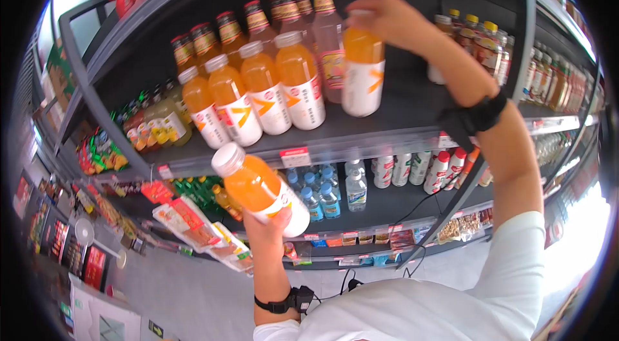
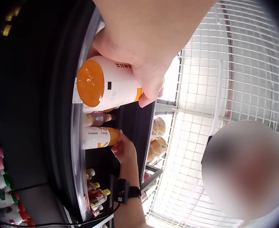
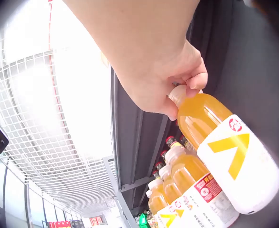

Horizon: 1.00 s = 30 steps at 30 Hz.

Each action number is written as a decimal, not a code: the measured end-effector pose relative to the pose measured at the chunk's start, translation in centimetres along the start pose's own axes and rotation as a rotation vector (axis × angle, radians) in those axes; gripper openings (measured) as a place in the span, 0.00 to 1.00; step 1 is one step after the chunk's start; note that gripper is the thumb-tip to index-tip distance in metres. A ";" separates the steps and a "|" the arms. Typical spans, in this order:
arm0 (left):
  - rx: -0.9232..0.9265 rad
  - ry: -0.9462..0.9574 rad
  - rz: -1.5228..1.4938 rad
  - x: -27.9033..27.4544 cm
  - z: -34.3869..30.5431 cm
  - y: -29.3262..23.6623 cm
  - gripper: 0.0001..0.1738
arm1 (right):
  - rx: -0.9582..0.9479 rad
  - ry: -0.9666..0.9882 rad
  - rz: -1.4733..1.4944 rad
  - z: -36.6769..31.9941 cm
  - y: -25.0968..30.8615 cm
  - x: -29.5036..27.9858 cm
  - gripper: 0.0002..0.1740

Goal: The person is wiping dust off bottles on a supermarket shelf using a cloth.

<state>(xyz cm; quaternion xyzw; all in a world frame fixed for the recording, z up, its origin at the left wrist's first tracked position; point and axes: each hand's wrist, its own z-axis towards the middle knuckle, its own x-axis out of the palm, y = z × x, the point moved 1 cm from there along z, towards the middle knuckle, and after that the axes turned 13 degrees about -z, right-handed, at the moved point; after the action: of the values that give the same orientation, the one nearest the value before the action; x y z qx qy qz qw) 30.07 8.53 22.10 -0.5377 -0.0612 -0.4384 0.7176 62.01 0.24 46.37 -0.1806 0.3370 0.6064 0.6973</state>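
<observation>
My left hand (image 1: 267,230) grips a bottle of orange drink (image 1: 250,181) around its white label, in front of the shelf's edge; the bottle tilts with its white cap up and to the left. At the shelf (image 1: 412,102), my right hand (image 1: 401,23) pinches a matching bottle of orange drink (image 1: 363,86) by its cap. That bottle stands nearly upright in the head view, at the right end of a front row of similar bottles (image 1: 300,92). The right wrist view shows the thumb and fingers around the cap (image 3: 178,95).
Brown and pink glass bottles (image 1: 332,31) stand behind the row. Shelf uprights (image 1: 523,31) flank the section, and a price tag (image 1: 295,156) hangs on its front edge. Below are water bottles (image 1: 356,189) and white bottles (image 1: 401,169). A cable (image 1: 412,209) hangs in front of the shelves.
</observation>
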 end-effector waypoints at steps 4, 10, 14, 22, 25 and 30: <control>-0.009 0.009 0.100 -0.5 -0.6 -0.1 0.41 | -0.089 0.100 -0.094 -0.9 4.4 1.2 0.21; -0.001 -0.071 0.086 -0.9 -0.8 0.0 0.41 | -0.019 0.244 0.014 -0.1 4.6 1.7 0.22; 0.039 -0.033 0.093 -1.0 -0.8 -0.4 0.43 | 0.048 0.266 0.075 1.0 1.9 -0.9 0.33; 0.042 -0.041 0.096 -0.9 -0.8 -0.4 0.42 | 0.469 0.016 -0.779 2.5 -15.8 -3.5 0.28; 0.022 -0.027 0.099 -0.6 -0.8 -0.2 0.42 | 0.584 0.156 -0.747 1.8 -18.1 -3.2 0.26; 0.001 -0.011 0.115 -0.6 -0.6 0.5 0.42 | 0.414 0.263 -0.857 3.6 -25.7 -1.1 0.21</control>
<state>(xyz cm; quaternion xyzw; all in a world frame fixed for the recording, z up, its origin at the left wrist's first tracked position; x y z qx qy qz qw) 29.79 8.40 21.14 -0.5423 -0.0344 -0.3934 0.7416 87.77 -3.29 45.65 -0.2356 0.4309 0.1577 0.8567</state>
